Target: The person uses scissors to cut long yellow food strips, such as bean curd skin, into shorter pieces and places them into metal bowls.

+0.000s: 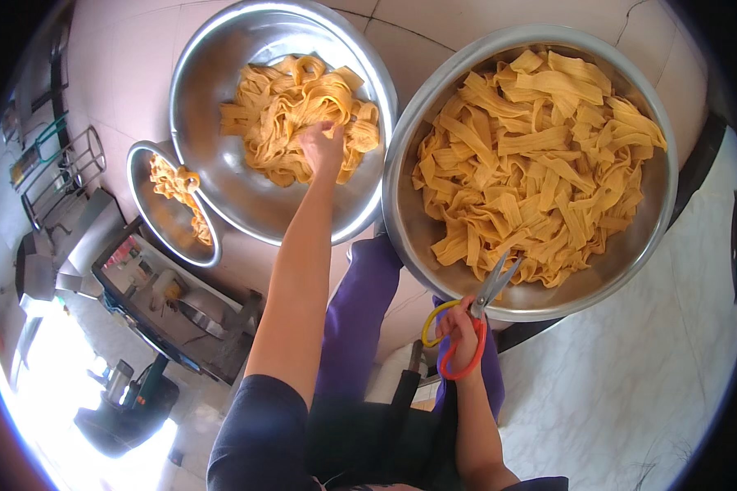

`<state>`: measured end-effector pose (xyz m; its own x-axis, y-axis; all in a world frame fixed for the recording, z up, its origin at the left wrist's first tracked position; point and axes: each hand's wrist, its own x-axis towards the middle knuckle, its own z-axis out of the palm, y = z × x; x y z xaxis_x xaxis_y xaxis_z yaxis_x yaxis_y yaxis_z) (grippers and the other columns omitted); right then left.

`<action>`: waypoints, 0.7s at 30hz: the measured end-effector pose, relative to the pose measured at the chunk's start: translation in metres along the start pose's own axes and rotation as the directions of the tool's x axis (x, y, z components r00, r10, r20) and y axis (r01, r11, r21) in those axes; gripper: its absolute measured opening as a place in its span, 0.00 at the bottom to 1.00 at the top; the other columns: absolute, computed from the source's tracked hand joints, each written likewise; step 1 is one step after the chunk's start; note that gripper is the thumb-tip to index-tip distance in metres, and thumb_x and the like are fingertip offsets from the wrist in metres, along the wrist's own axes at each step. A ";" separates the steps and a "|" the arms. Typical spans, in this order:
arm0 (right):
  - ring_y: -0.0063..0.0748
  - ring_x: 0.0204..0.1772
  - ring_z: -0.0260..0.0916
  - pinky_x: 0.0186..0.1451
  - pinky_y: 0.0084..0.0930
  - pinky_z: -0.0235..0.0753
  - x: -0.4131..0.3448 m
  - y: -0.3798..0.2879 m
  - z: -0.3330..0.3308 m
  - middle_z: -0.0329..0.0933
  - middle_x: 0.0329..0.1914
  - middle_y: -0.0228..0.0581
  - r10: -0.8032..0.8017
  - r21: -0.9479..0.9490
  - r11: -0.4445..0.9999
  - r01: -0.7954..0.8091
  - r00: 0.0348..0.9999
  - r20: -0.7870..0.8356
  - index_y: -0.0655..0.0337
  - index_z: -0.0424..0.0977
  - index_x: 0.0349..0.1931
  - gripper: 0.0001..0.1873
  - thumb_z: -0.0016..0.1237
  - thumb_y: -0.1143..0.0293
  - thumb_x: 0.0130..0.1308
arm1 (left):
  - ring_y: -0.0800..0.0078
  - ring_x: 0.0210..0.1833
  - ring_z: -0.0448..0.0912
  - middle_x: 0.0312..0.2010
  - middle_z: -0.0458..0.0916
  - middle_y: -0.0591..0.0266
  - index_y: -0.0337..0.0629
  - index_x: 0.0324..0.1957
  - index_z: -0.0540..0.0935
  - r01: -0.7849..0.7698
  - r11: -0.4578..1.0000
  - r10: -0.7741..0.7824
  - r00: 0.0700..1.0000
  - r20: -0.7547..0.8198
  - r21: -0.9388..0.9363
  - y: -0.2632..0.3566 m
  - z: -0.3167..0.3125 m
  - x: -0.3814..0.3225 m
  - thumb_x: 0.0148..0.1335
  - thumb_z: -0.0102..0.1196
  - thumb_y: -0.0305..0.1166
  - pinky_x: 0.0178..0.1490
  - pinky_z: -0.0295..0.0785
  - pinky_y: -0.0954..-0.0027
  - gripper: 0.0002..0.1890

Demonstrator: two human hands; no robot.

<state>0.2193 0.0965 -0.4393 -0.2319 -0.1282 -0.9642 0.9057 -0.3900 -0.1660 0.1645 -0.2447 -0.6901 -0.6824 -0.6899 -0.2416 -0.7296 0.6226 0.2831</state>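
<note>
My left hand [322, 146] reaches into the left steel basin [206, 172], its fingers closed around some of the long, flat yellow food strips [276, 116] heaped there. Part of its fingers is hidden among the folds. In my right hand [460, 334] is a pair of scissors [480, 302] with one yellow and one red handle loop. Their blades stand slightly apart, with the tips over the near side of the right steel basin [405, 227]. Shorter, broad ribbed strips [534, 166] of the same yellow fill much of that basin.
A smaller metal bowl [141, 202] with some yellow pieces stands beside the left basin. Farther left is a low table or shelf [178, 294] holding a metal bowl and other items. Metal racks [67, 166] stand at the far left. Pale tiles [417, 49] lie beneath the basins.
</note>
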 end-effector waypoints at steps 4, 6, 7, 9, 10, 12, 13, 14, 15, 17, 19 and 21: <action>0.24 0.25 0.58 0.29 0.24 0.62 0.002 -0.013 0.011 0.57 0.22 0.30 -0.002 -0.020 1.000 0.002 1.000 -0.015 0.55 0.60 0.38 0.07 0.43 0.72 0.64 | 0.56 0.50 0.69 0.41 0.77 0.52 0.41 0.36 0.82 0.108 0.992 -0.107 0.994 -0.011 0.073 0.026 0.033 0.016 0.47 0.65 0.38 0.55 0.65 0.59 0.15; 0.24 0.26 0.59 0.30 0.25 0.62 0.003 -0.018 0.015 0.58 0.22 0.30 0.003 -0.004 1.000 -0.003 0.999 -0.045 0.55 0.60 0.38 0.07 0.43 0.73 0.64 | 0.55 0.53 0.67 0.45 0.74 0.51 0.42 0.36 0.82 0.212 0.959 -0.221 0.975 0.030 0.190 0.036 0.036 0.023 0.46 0.65 0.39 0.55 0.66 0.57 0.16; 0.24 0.26 0.59 0.30 0.25 0.62 0.004 -0.020 0.016 0.58 0.22 0.30 0.002 0.002 1.000 -0.002 0.998 -0.060 0.55 0.60 0.39 0.07 0.43 0.73 0.64 | 0.55 0.56 0.64 0.48 0.70 0.51 0.41 0.36 0.82 0.208 0.951 -0.237 0.965 0.109 0.229 0.032 0.036 0.027 0.47 0.64 0.44 0.55 0.66 0.54 0.19; 0.23 0.26 0.59 0.30 0.24 0.63 0.005 -0.022 0.017 0.59 0.22 0.30 0.007 0.018 1.000 -0.006 0.997 -0.077 0.55 0.61 0.39 0.07 0.43 0.73 0.64 | 0.54 0.56 0.64 0.48 0.70 0.51 0.40 0.36 0.82 0.138 0.946 -0.198 0.962 0.186 0.294 0.031 0.031 0.033 0.48 0.62 0.47 0.56 0.66 0.54 0.20; 0.23 0.25 0.60 0.30 0.24 0.64 0.007 -0.023 0.015 0.60 0.23 0.30 0.012 0.022 1.000 -0.011 0.997 -0.077 0.56 0.61 0.39 0.07 0.44 0.74 0.64 | 0.54 0.56 0.64 0.48 0.70 0.51 0.40 0.36 0.82 0.104 0.940 -0.182 0.958 0.222 0.324 0.031 0.026 0.035 0.49 0.61 0.48 0.56 0.66 0.53 0.21; 0.23 0.25 0.60 0.31 0.23 0.65 0.006 -0.021 0.014 0.61 0.23 0.31 0.034 0.028 0.999 -0.032 0.997 -0.071 0.56 0.61 0.38 0.07 0.44 0.74 0.64 | 0.56 0.52 0.68 0.45 0.74 0.51 0.38 0.37 0.82 0.119 0.975 -0.165 0.954 0.249 0.188 0.004 0.013 0.035 0.50 0.59 0.49 0.54 0.66 0.56 0.23; 0.23 0.25 0.61 0.31 0.23 0.65 0.008 -0.015 0.010 0.61 0.23 0.31 0.046 0.030 0.999 -0.044 0.997 -0.067 0.56 0.61 0.38 0.07 0.44 0.74 0.64 | 0.58 0.48 0.70 0.42 0.75 0.52 0.37 0.37 0.82 0.180 0.983 -0.181 0.955 0.234 0.025 -0.011 0.002 0.028 0.50 0.60 0.48 0.53 0.67 0.58 0.22; 0.22 0.26 0.61 0.31 0.23 0.65 0.012 -0.009 0.006 0.61 0.23 0.31 0.054 0.034 0.998 -0.052 0.996 -0.065 0.55 0.61 0.38 0.07 0.45 0.74 0.64 | 0.60 0.44 0.73 0.39 0.77 0.53 0.37 0.37 0.82 0.229 0.963 -0.194 0.955 0.223 -0.143 -0.018 -0.011 0.023 0.50 0.60 0.46 0.52 0.67 0.60 0.21; 0.22 0.24 0.61 0.29 0.22 0.65 0.016 0.000 -0.002 0.61 0.22 0.30 0.048 0.027 0.999 -0.046 0.996 -0.081 0.55 0.61 0.38 0.08 0.46 0.74 0.64 | 0.66 0.38 0.73 0.34 0.77 0.57 0.37 0.37 0.82 0.312 0.899 -0.269 0.947 0.173 -0.307 -0.012 -0.031 0.013 0.50 0.62 0.44 0.47 0.67 0.64 0.20; 0.22 0.22 0.61 0.26 0.20 0.65 0.019 0.017 -0.015 0.61 0.21 0.29 0.023 -0.060 0.998 -0.030 0.994 -0.111 0.56 0.61 0.37 0.09 0.48 0.74 0.63 | 0.75 0.28 0.70 0.25 0.75 0.65 0.38 0.35 0.82 0.399 0.655 -0.421 0.898 0.128 -0.642 -0.012 -0.081 -0.013 0.50 0.62 0.39 0.37 0.65 0.71 0.15; 0.22 0.21 0.61 0.24 0.22 0.64 0.017 0.028 -0.023 0.60 0.20 0.29 0.003 -0.192 0.981 -0.026 0.993 -0.122 0.54 0.60 0.34 0.09 0.47 0.73 0.63 | 0.81 0.26 0.66 0.21 0.72 0.71 0.39 0.29 0.79 0.391 0.487 -0.526 0.845 0.096 -0.781 -0.032 -0.130 -0.037 0.51 0.60 0.33 0.32 0.60 0.76 0.08; 0.23 0.21 0.61 0.24 0.23 0.64 0.006 0.035 -0.031 0.61 0.20 0.29 0.042 -0.147 0.988 -0.054 0.996 -0.081 0.53 0.60 0.33 0.09 0.48 0.73 0.63 | 0.83 0.26 0.65 0.20 0.69 0.72 0.41 0.23 0.76 0.373 0.510 -0.542 0.839 0.047 -0.775 -0.035 -0.183 -0.066 0.52 0.58 0.31 0.30 0.57 0.77 0.07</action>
<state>0.2606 0.1108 -0.4569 -0.1640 -0.0704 -0.9839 0.9593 -0.2438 -0.1424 0.2435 -0.2886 -0.5144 -0.1796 -0.8988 -0.3999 -0.5918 -0.2260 0.7737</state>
